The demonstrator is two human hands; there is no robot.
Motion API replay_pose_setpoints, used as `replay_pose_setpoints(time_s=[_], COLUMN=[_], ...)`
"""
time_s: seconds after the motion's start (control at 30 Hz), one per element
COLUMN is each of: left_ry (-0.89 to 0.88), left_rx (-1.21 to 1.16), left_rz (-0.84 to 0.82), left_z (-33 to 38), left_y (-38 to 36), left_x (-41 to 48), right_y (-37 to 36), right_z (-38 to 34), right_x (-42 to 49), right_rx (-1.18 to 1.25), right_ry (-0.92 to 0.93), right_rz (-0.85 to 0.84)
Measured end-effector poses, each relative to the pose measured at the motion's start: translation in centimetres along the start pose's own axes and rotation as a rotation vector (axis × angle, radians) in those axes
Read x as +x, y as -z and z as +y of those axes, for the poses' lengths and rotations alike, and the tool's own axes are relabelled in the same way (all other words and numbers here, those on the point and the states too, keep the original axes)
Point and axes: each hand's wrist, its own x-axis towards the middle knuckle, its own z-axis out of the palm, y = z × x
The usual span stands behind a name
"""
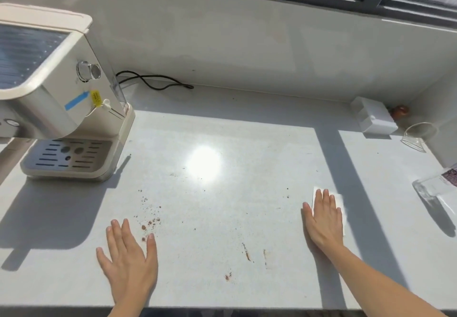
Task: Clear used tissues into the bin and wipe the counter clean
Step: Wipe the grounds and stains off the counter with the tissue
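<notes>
The white counter [222, 131] carries brown coffee crumbs [149, 220] at the front left and brown smears [246, 255] nearer the front middle. My right hand [322, 220] lies flat, fingers together, pressing a white folded tissue [339, 205] onto the counter at the right. My left hand [128, 260] rests flat on the bare counter near the front edge, fingers spread, holding nothing, just beside the crumbs. No bin is in view.
A cream espresso machine [57, 99] stands at the left with its drip tray [66, 158] and a black cable [153, 82] behind it. At the back right sit a white box [376, 119], a glass funnel [418, 135] and a clear packet [437, 188].
</notes>
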Motion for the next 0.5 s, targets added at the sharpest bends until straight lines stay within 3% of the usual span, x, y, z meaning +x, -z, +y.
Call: replay_pose_setpoints(time_s=[0.1,0.2,0.37,0.5], left_ry=[-0.005,-0.011,-0.012,-0.023], left_rx=[0.01,0.035,0.034,0.019], left_rz=[-0.003,-0.017,-0.019,-0.015], left_z=[0.0,0.0,-0.4,-0.3], left_y=[-0.1,-0.1,-0.2,0.0], left_x=[0.1,0.0,0.1,0.0], right_y=[0.4,-0.1,-1.0,-0.9], right_z=[-1.7,-4.5,-6.3,-5.7], right_x=[3.3,4.6,0.9,-3.7], right_rx=[-0.021,-0.048,-0.097,-0.15], right_ry=[0.081,0.289,0.717,0.899], right_rz=[-0.043,-0.122,-0.224,-0.3])
